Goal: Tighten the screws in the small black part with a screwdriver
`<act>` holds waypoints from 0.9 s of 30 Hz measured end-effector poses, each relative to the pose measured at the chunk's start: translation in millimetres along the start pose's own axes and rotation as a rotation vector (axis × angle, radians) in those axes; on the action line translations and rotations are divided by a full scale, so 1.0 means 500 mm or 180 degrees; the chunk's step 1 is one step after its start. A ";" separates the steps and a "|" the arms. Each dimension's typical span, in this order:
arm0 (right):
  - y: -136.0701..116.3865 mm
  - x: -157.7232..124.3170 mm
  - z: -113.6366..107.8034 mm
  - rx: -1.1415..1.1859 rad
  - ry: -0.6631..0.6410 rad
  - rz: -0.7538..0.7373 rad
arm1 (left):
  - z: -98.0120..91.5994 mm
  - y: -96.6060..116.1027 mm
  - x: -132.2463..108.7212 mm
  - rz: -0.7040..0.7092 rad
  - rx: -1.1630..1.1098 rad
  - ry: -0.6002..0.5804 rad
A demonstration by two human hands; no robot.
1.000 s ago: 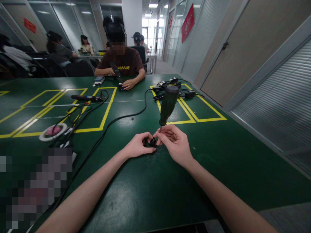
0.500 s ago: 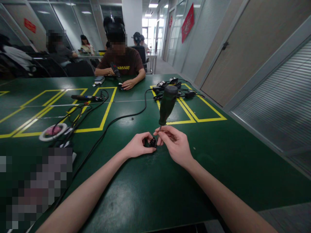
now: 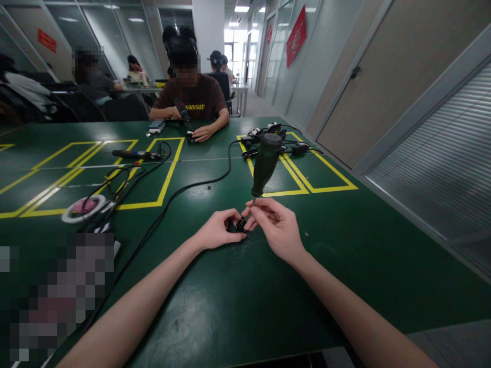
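My left hand (image 3: 222, 228) curls around a small black part (image 3: 241, 224) on the green table, thumb and fingers on either side of it. What kind of part it is I cannot make out. In my right hand (image 3: 276, 225) the fingers pinch the metal shaft of a screwdriver (image 3: 266, 163) with a thick dark handle. The handle points up and leans slightly right, above the fingers. Its tip reaches down to the black part, though the exact contact is hidden by my fingers.
A black cable (image 3: 180, 190) crosses the green table (image 3: 199, 306). Left lie a dark pen-like tool (image 3: 134, 154) and a white tape ring (image 3: 68, 214). Black adapters and cables (image 3: 299, 148) lie behind the screwdriver. Opposite, a person (image 3: 195, 97) holds a power screwdriver (image 3: 182, 111).
The screwdriver has shifted very slightly, its tip coming a little left to the top of the black part, which looks slightly tilted. Both hands stay nearly in place.
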State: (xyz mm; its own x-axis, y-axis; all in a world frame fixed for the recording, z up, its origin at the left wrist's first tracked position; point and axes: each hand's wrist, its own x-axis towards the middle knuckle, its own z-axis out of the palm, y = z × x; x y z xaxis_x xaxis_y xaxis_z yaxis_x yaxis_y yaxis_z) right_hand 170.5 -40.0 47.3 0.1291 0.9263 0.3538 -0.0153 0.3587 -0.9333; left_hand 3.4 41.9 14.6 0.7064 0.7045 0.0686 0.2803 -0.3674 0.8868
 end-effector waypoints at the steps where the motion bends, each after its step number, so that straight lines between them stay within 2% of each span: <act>1: 0.000 0.000 0.001 0.0022 0.0029 -0.0005 | 0.000 0.000 0.000 0.0000 0.0001 0.0001; 12: 0.008 0.002 0.003 0.0028 0.0133 -0.0159 | 0.003 -0.004 0.001 0.0023 0.0009 0.0004; 27: 0.005 0.002 0.001 0.0027 0.0099 -0.0022 | 0.001 -0.005 0.002 0.0061 -0.0014 0.0007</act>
State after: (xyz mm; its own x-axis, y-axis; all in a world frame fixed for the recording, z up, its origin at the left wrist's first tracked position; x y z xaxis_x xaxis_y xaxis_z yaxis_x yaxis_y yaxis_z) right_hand 170.0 -38.3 45.5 0.1602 0.9199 0.3580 -0.0228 0.3660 -0.9303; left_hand 3.8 43.0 12.2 0.7102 0.6987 0.0866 0.2639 -0.3782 0.8873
